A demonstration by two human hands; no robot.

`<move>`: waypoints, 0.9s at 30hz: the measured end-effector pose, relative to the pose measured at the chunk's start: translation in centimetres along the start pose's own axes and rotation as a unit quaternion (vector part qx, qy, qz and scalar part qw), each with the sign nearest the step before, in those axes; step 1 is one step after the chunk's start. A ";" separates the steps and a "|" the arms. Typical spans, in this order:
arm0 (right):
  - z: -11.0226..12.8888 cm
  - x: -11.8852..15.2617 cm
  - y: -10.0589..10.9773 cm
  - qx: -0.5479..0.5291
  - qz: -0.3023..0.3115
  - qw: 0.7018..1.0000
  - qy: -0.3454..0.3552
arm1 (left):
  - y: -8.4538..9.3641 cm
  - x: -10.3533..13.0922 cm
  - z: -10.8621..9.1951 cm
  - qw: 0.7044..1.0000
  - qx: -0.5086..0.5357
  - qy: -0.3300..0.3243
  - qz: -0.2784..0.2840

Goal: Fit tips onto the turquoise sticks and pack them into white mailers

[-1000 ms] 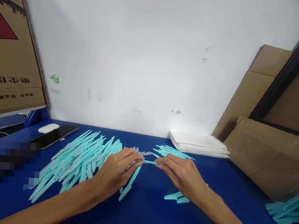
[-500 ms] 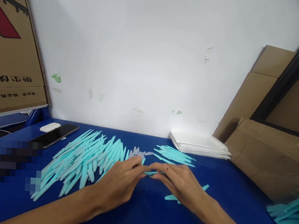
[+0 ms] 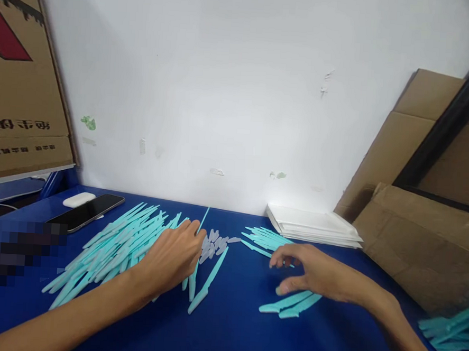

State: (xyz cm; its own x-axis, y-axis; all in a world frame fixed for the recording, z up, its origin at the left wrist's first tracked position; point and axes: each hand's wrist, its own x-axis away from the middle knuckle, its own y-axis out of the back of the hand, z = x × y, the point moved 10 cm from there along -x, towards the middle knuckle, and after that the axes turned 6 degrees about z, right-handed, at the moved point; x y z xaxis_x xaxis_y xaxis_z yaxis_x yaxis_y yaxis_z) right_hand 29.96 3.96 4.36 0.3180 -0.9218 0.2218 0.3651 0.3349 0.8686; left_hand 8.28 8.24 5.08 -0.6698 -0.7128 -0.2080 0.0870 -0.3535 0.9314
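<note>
My left hand is closed at the right end of a large heap of turquoise eyebrow razors. One thin razor sticks up from its fingers, its lower part hidden by the hand. A single razor lies to the right of that hand. Small greyish translucent blade caps form a little pile just beyond. My right hand hovers with thumb and fingers apart, nothing between them. Under it lie two razors side by side. Behind its fingertips a smaller fanned group of razors rests on the blue table.
White trays are stacked against the wall at the back right. A phone and a white case lie at the back left. Cardboard borders the right side, with more turquoise razors at the lower right edge.
Both hands were together on one razor in the middle. They have parted: the left moved left to the heap, the right moved right and opened, no longer holding that razor.
</note>
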 end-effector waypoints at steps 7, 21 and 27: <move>-1.9 -0.8 -3.5 -0.045 0.102 0.993 -0.034 | -0.2 0.6 -0.8 0.998 0.059 0.003 0.039; 3.9 -1.7 -2.9 -0.039 0.001 0.993 0.109 | -1.5 0.3 -1.1 0.989 0.144 0.009 0.025; 4.2 -1.5 -1.2 0.042 -0.102 0.988 0.109 | -2.3 0.5 -0.6 0.983 0.176 0.028 0.044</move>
State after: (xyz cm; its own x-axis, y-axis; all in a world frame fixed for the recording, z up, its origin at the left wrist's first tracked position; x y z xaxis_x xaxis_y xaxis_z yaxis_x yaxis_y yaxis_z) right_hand 25.35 4.12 4.91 0.4295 -0.9014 -0.0545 0.3708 0.1210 0.9208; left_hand 8.18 8.34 2.62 -0.6286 -0.7669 -0.1295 -0.1248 -0.0649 0.9901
